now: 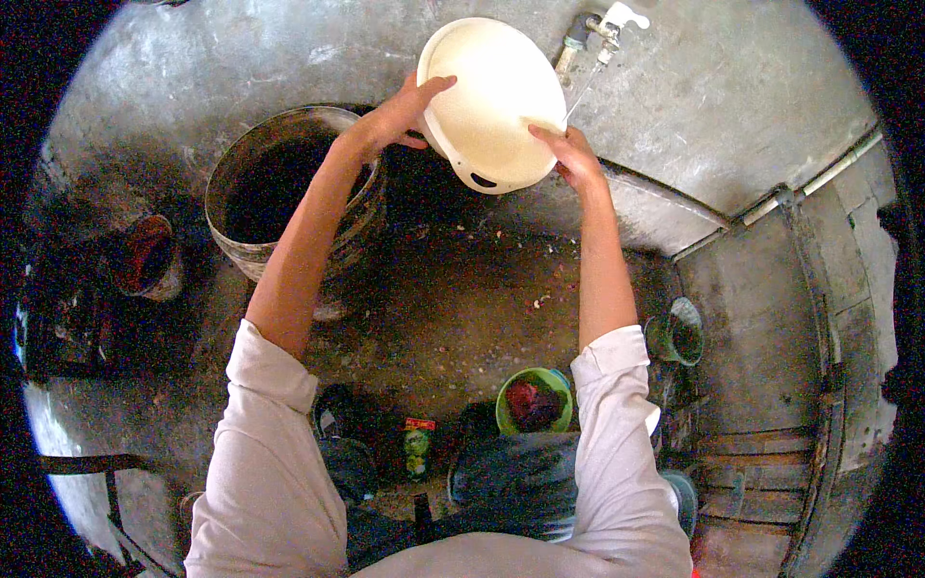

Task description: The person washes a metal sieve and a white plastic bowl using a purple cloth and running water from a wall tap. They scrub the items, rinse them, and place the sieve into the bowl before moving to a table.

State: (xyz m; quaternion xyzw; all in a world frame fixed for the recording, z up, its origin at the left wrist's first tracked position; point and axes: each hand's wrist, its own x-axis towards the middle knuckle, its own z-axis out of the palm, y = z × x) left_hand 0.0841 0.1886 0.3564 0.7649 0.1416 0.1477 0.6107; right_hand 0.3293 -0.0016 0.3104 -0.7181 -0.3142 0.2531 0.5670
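Observation:
A cream plastic basin (491,94) is tilted up in front of me, its broad face towards the camera and a slotted handle in its lower rim. Gripping its left edge is my left hand (396,115), thumb on the near face. At the lower right rim my right hand (571,153) holds it, thumb likewise on the near face. From a wall tap (611,36) with a white handle, a thin stream of water runs down to the basin's right edge, by my right hand. The fingers behind the basin are partly hidden.
A large, dirty round tub (249,249) stands below my left forearm, with a smaller bucket (170,278) farther left. A green bucket (504,412) with dark red contents is near my legs, beside a green packet (416,451). Another bucket (676,339) stands at right, near the wall pipe (842,166).

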